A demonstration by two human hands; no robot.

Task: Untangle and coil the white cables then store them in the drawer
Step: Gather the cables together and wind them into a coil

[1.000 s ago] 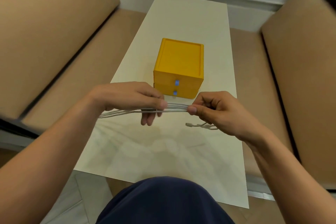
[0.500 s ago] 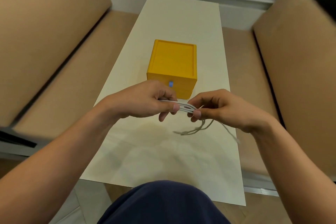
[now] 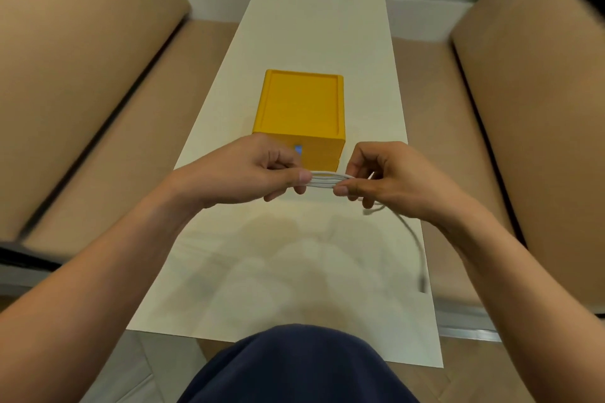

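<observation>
The white cables [image 3: 322,180] are hanging above the table at the centre of the frame, folded into a short flat bundle, with one loose end [image 3: 413,239] (blurred at its tip) trailing toward the lower right. The left hand [image 3: 252,173] is pinching the bundle's left end between thumb and curled fingers; the right hand [image 3: 389,178] is pinching the right end likewise. Just behind them a yellow drawer box [image 3: 301,108] is sitting on the pale table [image 3: 314,29], tan sofas [image 3: 82,75] flanking it.
</observation>
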